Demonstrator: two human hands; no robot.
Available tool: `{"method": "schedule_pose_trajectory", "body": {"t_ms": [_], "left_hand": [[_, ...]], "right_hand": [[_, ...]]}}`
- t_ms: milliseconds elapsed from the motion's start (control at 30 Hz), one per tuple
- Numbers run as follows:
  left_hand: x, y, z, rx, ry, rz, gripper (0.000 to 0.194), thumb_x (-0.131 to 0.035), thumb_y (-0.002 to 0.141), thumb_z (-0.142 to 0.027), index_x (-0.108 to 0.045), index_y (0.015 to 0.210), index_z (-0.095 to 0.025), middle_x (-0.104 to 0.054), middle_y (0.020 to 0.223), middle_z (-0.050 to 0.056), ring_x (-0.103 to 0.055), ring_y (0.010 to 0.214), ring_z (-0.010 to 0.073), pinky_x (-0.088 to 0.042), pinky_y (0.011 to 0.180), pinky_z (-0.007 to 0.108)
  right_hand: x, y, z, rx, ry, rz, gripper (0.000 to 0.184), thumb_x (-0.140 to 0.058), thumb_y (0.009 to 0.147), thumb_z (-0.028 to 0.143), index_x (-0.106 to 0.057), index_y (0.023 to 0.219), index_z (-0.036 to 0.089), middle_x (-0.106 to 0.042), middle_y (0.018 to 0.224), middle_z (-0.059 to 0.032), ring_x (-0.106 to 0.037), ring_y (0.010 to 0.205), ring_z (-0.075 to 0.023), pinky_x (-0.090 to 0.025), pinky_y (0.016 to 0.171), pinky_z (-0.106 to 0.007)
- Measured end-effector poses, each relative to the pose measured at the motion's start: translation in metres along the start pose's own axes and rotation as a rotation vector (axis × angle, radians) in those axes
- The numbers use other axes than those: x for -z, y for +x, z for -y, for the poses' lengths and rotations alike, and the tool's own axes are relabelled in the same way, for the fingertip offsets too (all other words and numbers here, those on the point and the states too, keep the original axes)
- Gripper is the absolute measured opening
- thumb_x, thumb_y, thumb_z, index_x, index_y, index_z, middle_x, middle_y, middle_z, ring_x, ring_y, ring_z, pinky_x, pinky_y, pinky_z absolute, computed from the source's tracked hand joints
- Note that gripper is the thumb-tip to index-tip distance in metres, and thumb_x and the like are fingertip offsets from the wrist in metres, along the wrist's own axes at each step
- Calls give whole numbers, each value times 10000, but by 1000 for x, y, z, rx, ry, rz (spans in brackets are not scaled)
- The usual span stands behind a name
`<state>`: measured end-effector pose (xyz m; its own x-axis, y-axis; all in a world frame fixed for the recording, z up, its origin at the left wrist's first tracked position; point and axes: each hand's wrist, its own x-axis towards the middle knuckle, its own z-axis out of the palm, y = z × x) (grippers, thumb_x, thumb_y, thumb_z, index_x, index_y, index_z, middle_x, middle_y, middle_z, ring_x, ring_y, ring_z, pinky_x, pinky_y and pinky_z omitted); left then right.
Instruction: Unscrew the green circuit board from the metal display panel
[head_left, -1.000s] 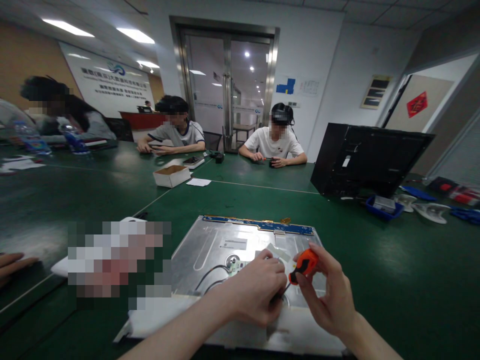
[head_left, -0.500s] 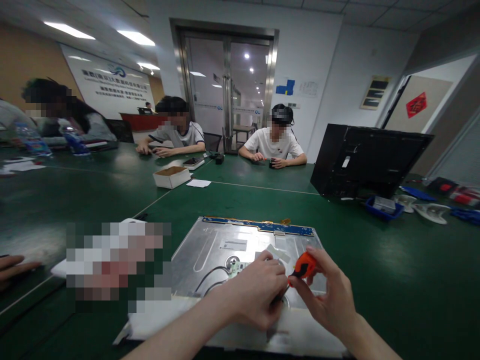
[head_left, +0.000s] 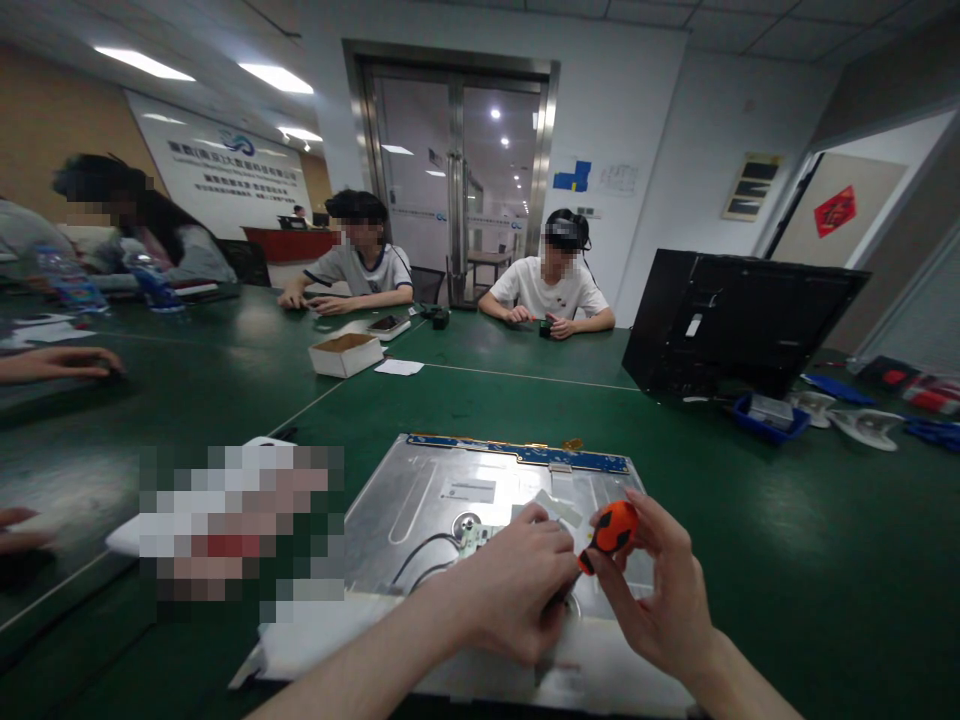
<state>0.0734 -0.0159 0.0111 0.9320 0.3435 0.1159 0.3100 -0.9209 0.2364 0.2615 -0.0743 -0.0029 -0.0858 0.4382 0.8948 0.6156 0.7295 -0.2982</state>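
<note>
My right hand (head_left: 670,590) pinches the orange and black handle of a screwdriver (head_left: 618,526) between thumb and fingers. The handle tilts, its narrow end pointing down and left towards my left hand (head_left: 529,580). That hand is closed, fingers curled under, and whatever it grips is hidden behind them. Both hands are over the metal back of a flat display panel (head_left: 427,485). A blue circuit strip (head_left: 517,450) runs along the panel's far edge. Part of a small green circuit board (head_left: 474,540) with black wires shows beside my left hand.
A large black monitor (head_left: 739,320) stands at the right, with a blue tray (head_left: 769,418) by it. An open white box (head_left: 346,354) is farther back. Co-workers sit across the green table (head_left: 525,390). Another person's hand (head_left: 64,363) rests at the left.
The screwdriver handle has turned in my right hand, showing its black patches differently. My left hand has hardly moved. At the far left, another person's hand has come into view over the table.
</note>
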Motion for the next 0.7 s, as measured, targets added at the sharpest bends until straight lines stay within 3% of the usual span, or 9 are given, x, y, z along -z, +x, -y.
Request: {"method": "schedule_pose_trajectory", "body": {"t_ms": [400,567,700], "left_hand": [[0,0,-1,7,6,5,124,-695,827,-177,-646,942,-183,-744,1041,89,-687,976,285,-448,951,438],[4,0,-3,24,-11,5,109,-697,811,-154,-595,821,-192,-737,998,69,-690,964,271,-447,949,429],[3,0,-3,15,-22,-11,104,-691,806,-146,-599,832,-188,-735,994,63,-686,955,262,-453,946,434]], "right_hand": [[-1,0,-1,0,22,3,531,-602,1022,172,-457,1524,269,-734,906,-27,-668,574,-159,-603,483,-271],[0,3,-2,38,25,5,486,-621,1047,226,-468,1506,266,-714,995,-56,-659,597,-152,-568,451,-252],[1,7,-2,57,24,9,476,-619,1060,238,-460,1507,272,-699,990,-42,-634,595,-136,-551,443,-229]]}}
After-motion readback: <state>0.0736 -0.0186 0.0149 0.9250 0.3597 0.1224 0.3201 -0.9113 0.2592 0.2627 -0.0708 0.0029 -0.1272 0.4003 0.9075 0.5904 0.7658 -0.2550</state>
